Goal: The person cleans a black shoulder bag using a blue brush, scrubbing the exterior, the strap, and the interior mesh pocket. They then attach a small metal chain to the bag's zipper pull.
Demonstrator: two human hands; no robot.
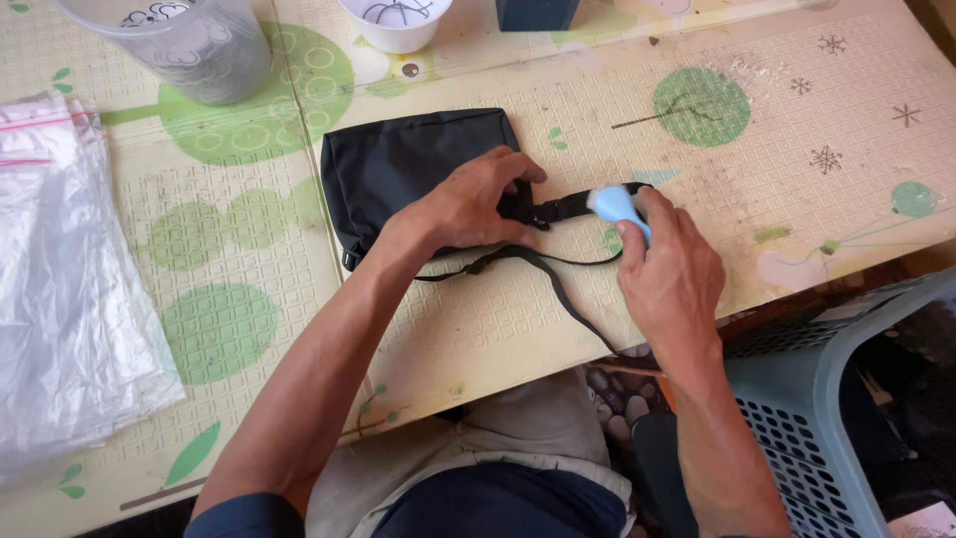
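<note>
Grey-blue plastic basket (797,418) is seen nearest, lower right. Left hand (473,204) is pressed flat, fingers spread, on black pouch (398,164) lying on patterned surface (697,249). Right hand (672,264) is clamped on light blue tool (615,206), held at pouch's strap buckle (563,207)

Hands on a black fabric pouch
Left hand (476,204) presses the black fabric pouch (398,164); right hand (669,269) holds a small light-blue plastic tool (615,206) at its strap, near the table's (478,329) front edge.
</note>
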